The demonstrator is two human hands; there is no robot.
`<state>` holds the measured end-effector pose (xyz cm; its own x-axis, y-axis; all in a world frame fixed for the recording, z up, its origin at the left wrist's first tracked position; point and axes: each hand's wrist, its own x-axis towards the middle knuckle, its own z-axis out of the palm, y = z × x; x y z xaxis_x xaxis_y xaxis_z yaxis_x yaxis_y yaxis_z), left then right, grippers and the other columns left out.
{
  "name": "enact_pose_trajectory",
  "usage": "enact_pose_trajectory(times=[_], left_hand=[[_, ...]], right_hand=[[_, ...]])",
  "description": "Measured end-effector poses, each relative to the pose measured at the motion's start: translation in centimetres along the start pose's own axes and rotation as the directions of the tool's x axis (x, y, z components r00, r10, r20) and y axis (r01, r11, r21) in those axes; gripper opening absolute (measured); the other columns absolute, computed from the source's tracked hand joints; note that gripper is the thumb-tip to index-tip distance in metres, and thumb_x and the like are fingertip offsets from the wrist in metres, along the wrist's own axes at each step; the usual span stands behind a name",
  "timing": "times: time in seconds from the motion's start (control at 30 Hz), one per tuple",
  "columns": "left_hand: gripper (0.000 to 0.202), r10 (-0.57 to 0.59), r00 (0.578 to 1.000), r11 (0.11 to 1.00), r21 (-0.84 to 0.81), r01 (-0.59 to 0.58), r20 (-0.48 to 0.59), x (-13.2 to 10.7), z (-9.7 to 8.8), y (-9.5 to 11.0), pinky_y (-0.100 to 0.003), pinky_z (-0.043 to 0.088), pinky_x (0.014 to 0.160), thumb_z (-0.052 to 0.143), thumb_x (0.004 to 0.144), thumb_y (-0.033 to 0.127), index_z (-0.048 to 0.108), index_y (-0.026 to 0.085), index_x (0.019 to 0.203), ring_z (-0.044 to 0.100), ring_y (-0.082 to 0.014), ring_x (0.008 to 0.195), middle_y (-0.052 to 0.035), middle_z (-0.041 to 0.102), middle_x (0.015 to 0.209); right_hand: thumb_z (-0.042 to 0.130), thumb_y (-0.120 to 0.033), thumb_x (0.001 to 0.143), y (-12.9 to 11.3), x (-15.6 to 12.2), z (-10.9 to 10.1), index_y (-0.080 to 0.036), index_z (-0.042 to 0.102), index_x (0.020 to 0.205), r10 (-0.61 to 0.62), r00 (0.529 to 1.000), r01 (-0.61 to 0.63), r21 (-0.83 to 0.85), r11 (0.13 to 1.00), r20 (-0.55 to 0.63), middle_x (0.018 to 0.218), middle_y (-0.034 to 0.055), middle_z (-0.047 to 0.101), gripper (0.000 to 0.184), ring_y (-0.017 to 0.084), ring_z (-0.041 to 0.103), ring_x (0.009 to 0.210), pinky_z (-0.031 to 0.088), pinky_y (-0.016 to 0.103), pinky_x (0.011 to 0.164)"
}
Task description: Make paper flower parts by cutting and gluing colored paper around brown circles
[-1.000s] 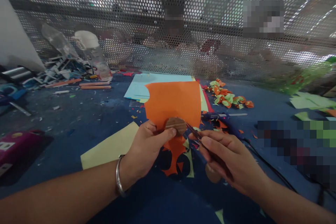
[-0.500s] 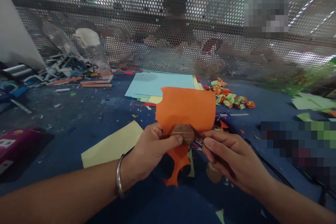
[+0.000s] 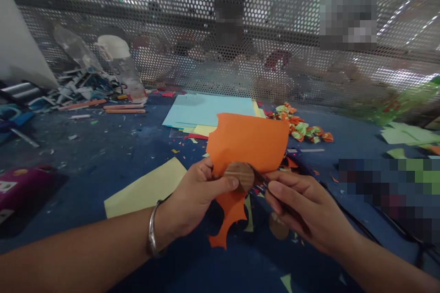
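My left hand (image 3: 197,187), with a silver bangle at its wrist, pinches an orange paper sheet (image 3: 249,139) together with a round brown cardboard disc (image 3: 243,175), the thumb pressing on the disc's face. Curved bites are cut from the sheet's edges, and a ragged strip hangs below the disc. My right hand (image 3: 292,197) is closed around scissors (image 3: 259,176); their dark blades meet the paper at the disc's right edge, while the handles are mostly hidden by the fingers. A second brown disc (image 3: 278,225) lies on the table under my right hand.
A pale yellow sheet (image 3: 146,187) lies left of my hands. Behind the orange paper are light blue sheets (image 3: 209,107) and small folded orange-and-green paper pieces (image 3: 304,128). A bottle (image 3: 122,66) and a purple box (image 3: 24,187) stand left. A perforated metal screen (image 3: 192,23) closes off the back.
The orange sheet has turned slightly clockwise, its top shifting right and its hanging strip swinging left. Both hands keep nearly the same place, with the scissors still against the disc's edge.
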<state>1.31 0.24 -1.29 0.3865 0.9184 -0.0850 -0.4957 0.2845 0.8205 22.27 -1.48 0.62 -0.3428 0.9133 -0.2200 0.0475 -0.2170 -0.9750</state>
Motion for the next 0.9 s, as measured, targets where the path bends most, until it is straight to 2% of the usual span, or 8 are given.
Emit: enact_pose_trajectory(times=[0.2, 0.43, 0.63, 0.8, 0.9], left_hand=[[0.027, -0.042, 0.999, 0.999, -0.01, 0.042, 0.024, 0.01, -0.08, -0.02, -0.026, 0.057, 0.088, 0.08, 0.08, 0.015, 0.074, 0.017, 0.106, 0.074, -0.0144, 0.089, -0.0051, 0.08, 0.102], [0.026, -0.004, 0.999, 1.0, 0.031, 0.002, 0.038, 0.07, -0.23, -0.05, -0.027, 0.057, 0.088, 0.079, 0.081, 0.015, 0.074, 0.019, 0.107, 0.073, -0.0141, 0.09, -0.0043, 0.079, 0.105], [0.029, 0.043, 0.999, 0.997, 0.062, -0.042, -0.008, -0.02, -0.27, 0.0, -0.025, 0.055, 0.088, 0.079, 0.08, 0.013, 0.07, 0.019, 0.107, 0.073, -0.0127, 0.092, -0.0038, 0.079, 0.108], [0.036, 0.042, 0.998, 0.99, 0.138, -0.036, -0.038, -0.2, -0.06, 0.24, -0.029, 0.055, 0.09, 0.081, 0.079, 0.016, 0.066, 0.017, 0.112, 0.073, -0.018, 0.099, -0.0068, 0.077, 0.111], [0.038, 0.037, 0.998, 0.989, 0.148, -0.03, -0.048, -0.17, 0.07, 0.34, -0.029, 0.055, 0.092, 0.081, 0.078, 0.016, 0.065, 0.016, 0.112, 0.073, -0.018, 0.099, -0.0067, 0.077, 0.108]], right_hand=[[0.067, -0.055, 0.09, 0.13, -0.06, -0.14, -0.016, 0.057, 0.069, -0.002, 1.0, 0.002, 0.001, 1.0, 0.009, 0.054, -0.0073, 0.046, 0.046, -0.001, 0.027, 0.032, 0.014, 0.015, 0.031], [0.064, -0.053, 0.093, 0.18, -0.09, -0.26, -0.016, 0.056, 0.067, -0.012, 1.0, 0.012, -0.033, 0.999, 0.012, 0.052, -0.0073, 0.045, 0.046, 0.0, 0.028, 0.033, 0.015, 0.016, 0.033], [0.065, -0.052, 0.092, 0.11, 0.13, -0.07, -0.016, 0.056, 0.067, -0.025, 1.0, 0.025, -0.016, 1.0, 0.016, 0.053, -0.0071, 0.046, 0.045, -0.001, 0.027, 0.032, 0.013, 0.016, 0.032], [0.064, -0.054, 0.093, 0.46, 0.21, -0.3, -0.016, 0.055, 0.068, -0.02, 1.0, 0.021, -0.035, 0.999, 0.023, 0.053, -0.0079, 0.042, 0.046, -0.001, 0.027, 0.033, 0.014, 0.015, 0.033], [0.064, -0.054, 0.093, 0.54, 0.19, -0.36, -0.016, 0.056, 0.069, -0.031, 0.999, 0.032, -0.046, 0.998, 0.023, 0.053, -0.0079, 0.042, 0.046, -0.001, 0.026, 0.034, 0.014, 0.015, 0.033]])
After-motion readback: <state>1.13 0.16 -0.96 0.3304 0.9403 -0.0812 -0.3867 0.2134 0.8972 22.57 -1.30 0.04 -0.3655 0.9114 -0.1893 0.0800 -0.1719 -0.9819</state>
